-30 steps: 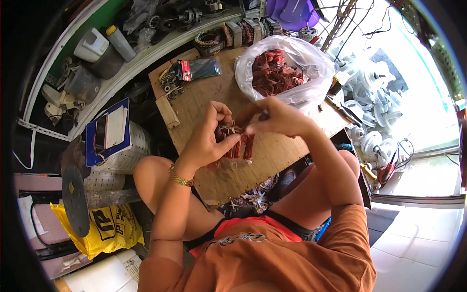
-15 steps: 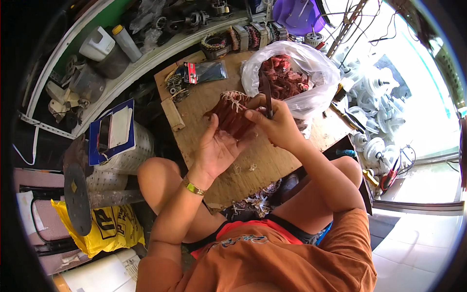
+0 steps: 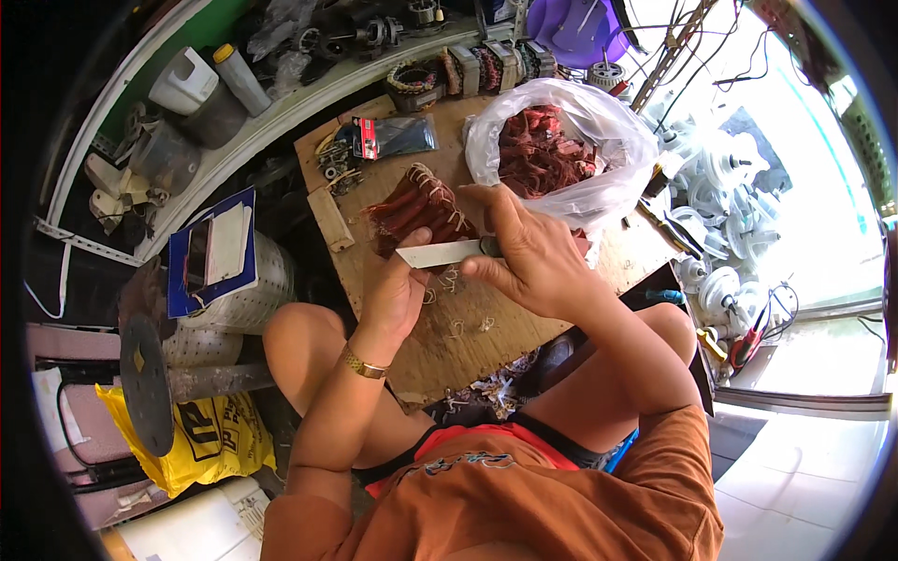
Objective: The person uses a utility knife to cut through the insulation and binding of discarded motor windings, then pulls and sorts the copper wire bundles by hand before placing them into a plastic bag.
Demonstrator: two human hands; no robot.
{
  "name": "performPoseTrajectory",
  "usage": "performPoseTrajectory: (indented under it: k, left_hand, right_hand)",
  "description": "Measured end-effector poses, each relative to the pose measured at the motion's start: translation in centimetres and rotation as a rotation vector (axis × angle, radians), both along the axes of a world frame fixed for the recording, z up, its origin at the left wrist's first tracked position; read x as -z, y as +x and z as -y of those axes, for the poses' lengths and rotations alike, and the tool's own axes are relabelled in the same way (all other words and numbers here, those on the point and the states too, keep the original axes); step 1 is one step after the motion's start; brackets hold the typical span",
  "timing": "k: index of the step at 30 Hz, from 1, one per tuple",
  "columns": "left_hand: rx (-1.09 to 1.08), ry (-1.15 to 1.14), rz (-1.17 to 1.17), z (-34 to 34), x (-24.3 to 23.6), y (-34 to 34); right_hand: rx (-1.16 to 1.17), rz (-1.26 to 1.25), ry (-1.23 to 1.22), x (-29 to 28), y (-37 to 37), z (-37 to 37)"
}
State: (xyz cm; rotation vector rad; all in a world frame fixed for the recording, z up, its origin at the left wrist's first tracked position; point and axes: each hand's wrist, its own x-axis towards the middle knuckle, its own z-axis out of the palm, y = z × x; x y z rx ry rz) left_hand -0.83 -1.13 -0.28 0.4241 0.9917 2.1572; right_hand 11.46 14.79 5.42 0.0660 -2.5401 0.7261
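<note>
My left hand (image 3: 395, 292) is closed on a reddish-brown copper winding (image 3: 412, 210), its thumb at the near edge. Pale lacing string crosses the upper end of the winding, while loose wire ends fan out at its left. In my right hand (image 3: 543, 251) is a knife (image 3: 438, 254); its flat, light blade points left, over the near side of the winding and close to my left thumb. My right fingers hide most of the handle. Below, scraps of pale string (image 3: 456, 327) lie on the wooden board (image 3: 505, 313).
An open white plastic bag (image 3: 622, 154) of reddish-brown copper scraps stands at the board's far right. A packaged item (image 3: 398, 137) and small metal parts (image 3: 335, 161) lie far left. Stators (image 3: 477, 70) line the back ledge. White plastic parts (image 3: 725, 215) are heaped at right.
My right hand has swung the knife from pointing up to lying across, blade leftward. The winding has turned and shifted left, and my left hand, more open before, has closed on it.
</note>
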Motion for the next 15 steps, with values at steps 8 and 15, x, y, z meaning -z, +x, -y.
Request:
performPoseTrajectory:
  k: [8, 15]
  left_hand:
    - [0.016, 0.123, -0.02, 0.0, 0.4, 0.2]
    - [0.07, 0.103, -0.024, 0.6, 0.5, -0.6]
  right_hand:
    - [0.07, 0.026, 0.091, 0.1, 0.0, 0.4]
    - [0.038, 0.087, 0.081, -0.8, 0.4, 0.2]
